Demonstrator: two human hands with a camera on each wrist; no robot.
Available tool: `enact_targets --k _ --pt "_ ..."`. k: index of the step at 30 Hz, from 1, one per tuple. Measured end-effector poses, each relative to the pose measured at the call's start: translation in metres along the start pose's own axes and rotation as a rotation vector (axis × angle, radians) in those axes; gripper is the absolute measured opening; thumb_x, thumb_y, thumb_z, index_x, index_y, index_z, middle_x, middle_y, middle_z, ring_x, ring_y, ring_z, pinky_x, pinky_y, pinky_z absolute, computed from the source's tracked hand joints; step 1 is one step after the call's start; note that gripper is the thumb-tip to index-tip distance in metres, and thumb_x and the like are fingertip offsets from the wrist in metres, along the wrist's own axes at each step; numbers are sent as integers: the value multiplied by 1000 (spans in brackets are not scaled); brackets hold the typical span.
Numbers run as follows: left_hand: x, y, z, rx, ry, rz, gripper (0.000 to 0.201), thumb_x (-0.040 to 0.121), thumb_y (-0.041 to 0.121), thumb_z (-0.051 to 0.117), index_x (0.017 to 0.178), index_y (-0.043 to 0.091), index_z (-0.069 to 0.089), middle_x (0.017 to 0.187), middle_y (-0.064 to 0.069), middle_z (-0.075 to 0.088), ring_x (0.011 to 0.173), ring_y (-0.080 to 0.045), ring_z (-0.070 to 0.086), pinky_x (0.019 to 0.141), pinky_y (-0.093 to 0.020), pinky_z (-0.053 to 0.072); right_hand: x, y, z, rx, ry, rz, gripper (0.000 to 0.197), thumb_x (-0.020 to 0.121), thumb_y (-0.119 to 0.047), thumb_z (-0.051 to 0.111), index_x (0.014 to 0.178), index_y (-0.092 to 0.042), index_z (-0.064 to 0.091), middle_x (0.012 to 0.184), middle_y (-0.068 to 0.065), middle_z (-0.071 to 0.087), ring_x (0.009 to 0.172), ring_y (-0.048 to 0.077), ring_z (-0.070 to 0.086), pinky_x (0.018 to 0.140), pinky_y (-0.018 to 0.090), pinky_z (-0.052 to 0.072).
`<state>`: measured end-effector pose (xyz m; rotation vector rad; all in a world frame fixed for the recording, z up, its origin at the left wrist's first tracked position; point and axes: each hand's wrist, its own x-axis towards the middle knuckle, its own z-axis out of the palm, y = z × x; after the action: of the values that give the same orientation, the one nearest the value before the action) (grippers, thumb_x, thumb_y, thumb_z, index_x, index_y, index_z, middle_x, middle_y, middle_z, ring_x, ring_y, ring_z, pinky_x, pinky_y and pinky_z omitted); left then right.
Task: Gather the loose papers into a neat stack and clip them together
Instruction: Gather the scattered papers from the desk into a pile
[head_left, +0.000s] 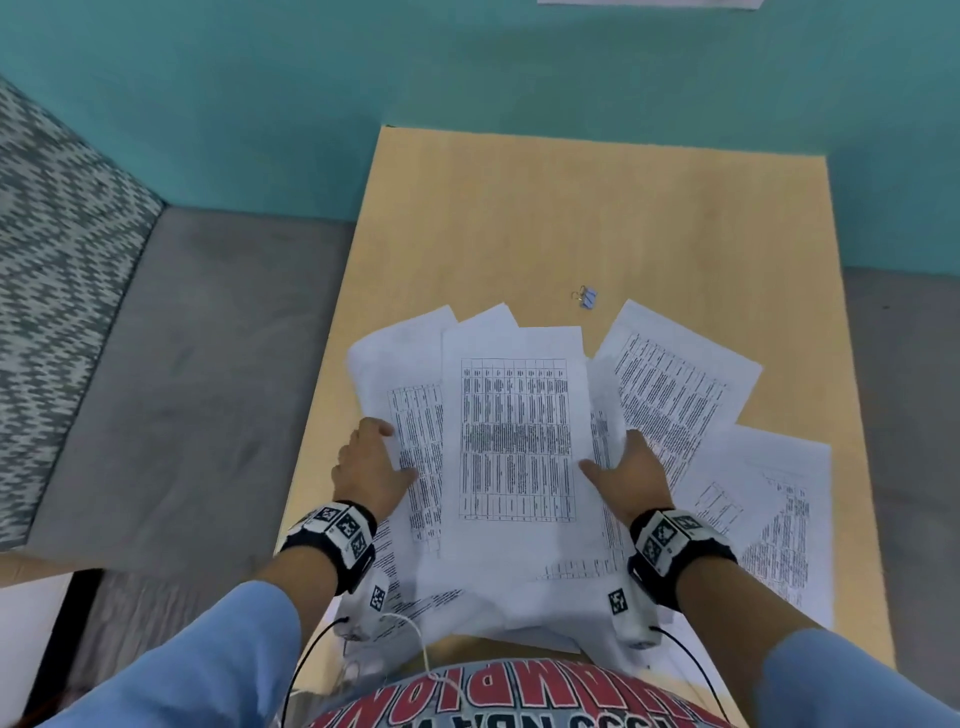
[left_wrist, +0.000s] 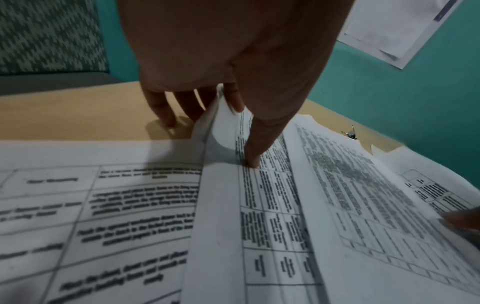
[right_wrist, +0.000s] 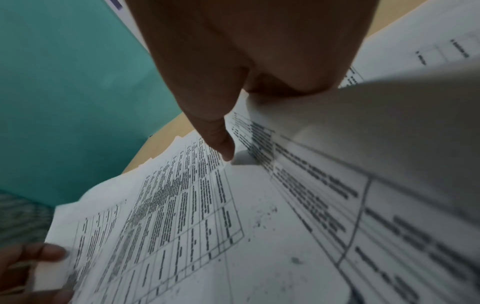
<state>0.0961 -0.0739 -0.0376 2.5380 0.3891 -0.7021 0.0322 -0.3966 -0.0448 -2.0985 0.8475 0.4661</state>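
Several printed sheets lie fanned over the near half of the wooden table (head_left: 571, 208). My left hand (head_left: 371, 467) grips the left edge of the middle bundle of papers (head_left: 514, 436). In the left wrist view its thumb (left_wrist: 253, 158) lies on top and its fingers curl beneath the lifted edge. My right hand (head_left: 631, 475) grips the bundle's right edge, with its thumb (right_wrist: 226, 148) pressed on top. Two more sheets (head_left: 680, 374) (head_left: 769, 519) lie loose at the right. Small blue binder clips (head_left: 587, 299) sit on bare wood beyond the papers.
A teal wall (head_left: 467, 78) runs behind the table, with a white sheet (left_wrist: 394, 30) pinned to it. Grey floor (head_left: 208, 364) and a patterned panel (head_left: 52, 260) lie to the left. The table's far half is bare wood apart from the clips.
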Motion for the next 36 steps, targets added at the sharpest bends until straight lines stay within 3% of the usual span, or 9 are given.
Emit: enact_targets --k 4,7,10,14,18,22,28,33,36 --pt "-1 0 3 -347 -17 4 62 91 10 78 128 30 32 97 -5 62 72 -24 66 63 -37 58 2 4 7 -53 -57 -47 29 87 -31 77 99 -9 61 104 11 63 92 29 65 76 35 55" --pt "1 1 3 -720 39 -90 72 90 6 81 135 28 30 109 3 64 91 -10 67 80 -32 55 1 9 12 -68 -86 -82 34 86 -42 74 102 -13 64 105 9 64 92 27 67 83 40 60" --pt "6 -11 0 -957 32 -222 77 85 7 87 142 22 38 116 -3 70 107 -23 71 97 -44 55 -4 8 7 -68 -44 -98 37 89 -40 74 112 -14 62 115 7 56 100 24 59 92 37 52" --pt "7 -16 -9 -981 -173 -235 37 85 17 88 118 10 73 117 -9 82 113 -31 76 102 -46 58 -7 13 -1 -141 40 -107 49 90 -39 74 131 -15 62 131 14 51 123 33 49 108 46 45" --pt "-2 -7 -11 -973 -268 -202 33 91 18 82 122 8 74 114 -6 82 106 -24 79 86 -31 61 -15 5 -4 -132 -134 -191 36 100 -32 63 133 -18 61 114 7 64 106 28 62 92 37 52" --pt "1 -10 -5 -711 -178 -176 37 85 28 88 113 7 76 111 -10 81 106 -31 74 94 -40 57 -27 -3 2 10 -249 -154 39 104 -25 61 142 -19 55 111 -4 68 97 18 65 84 27 49" --pt "4 -18 -27 -473 -176 -49 26 93 22 81 115 10 74 102 -7 79 89 -24 73 75 -27 54 -21 13 0 62 -179 -44 12 98 -26 70 100 -20 60 78 0 59 68 19 57 57 26 46" --pt "3 -28 -40 -473 -388 -98 28 87 20 87 110 9 77 97 -7 85 99 -39 78 87 -45 63 -25 9 -7 135 -181 -42 13 96 -27 73 106 -23 66 82 -3 67 69 16 61 58 24 45" --pt "-4 -25 -41 -517 -499 -116 31 87 18 86 116 10 76 103 -4 85 104 -34 78 98 -52 60 -30 5 2 164 -267 -62 15 96 -22 72 108 -14 75 91 -1 75 84 22 68 68 27 49"
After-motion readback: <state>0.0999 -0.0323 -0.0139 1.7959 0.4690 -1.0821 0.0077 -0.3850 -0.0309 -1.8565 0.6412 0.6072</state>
